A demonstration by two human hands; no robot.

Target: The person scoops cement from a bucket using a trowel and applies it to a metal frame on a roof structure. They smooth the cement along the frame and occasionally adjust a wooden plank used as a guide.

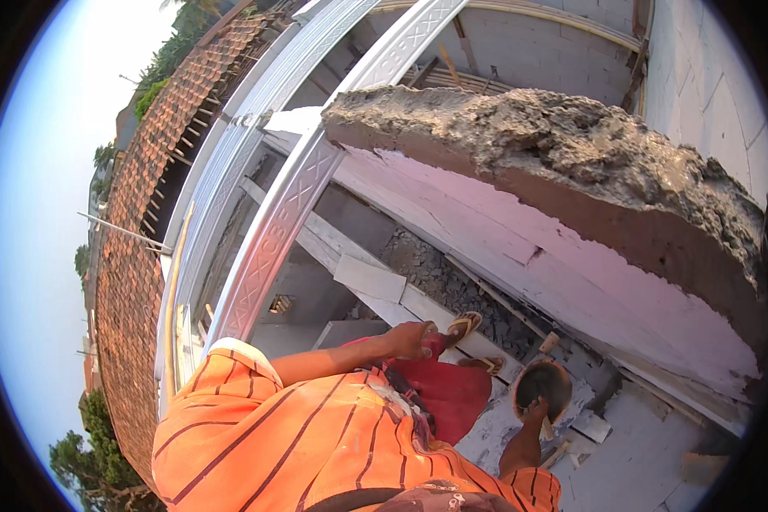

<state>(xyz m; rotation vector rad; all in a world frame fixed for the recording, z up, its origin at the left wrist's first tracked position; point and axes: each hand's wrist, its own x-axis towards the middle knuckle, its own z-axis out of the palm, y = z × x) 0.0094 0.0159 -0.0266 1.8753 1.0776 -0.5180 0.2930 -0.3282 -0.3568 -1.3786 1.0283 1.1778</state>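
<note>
My left hand (410, 339) is closed, resting by the knee of my red shorts (444, 388). What lies inside its fingers, if anything, is hidden. Low on the right, my right hand (535, 411) reaches to the rim of a round bucket (560, 381), whose inside looks dark grey. A pale wooden handle (548, 430) sticks out under that hand, and the fingers appear closed around it; the tool's other end cannot be seen. Wet, rough grey mortar (563, 128) tops the wall (503, 222) in front of me, above a smooth brown band.
My sandalled feet (462, 328) stand on narrow pale boards (418, 303) high above rubble (422, 256). Patterned metal beams (286, 200) slant across the left. Pale block pieces (590, 425) lie near the bucket. Beyond is a tiled roof (132, 299).
</note>
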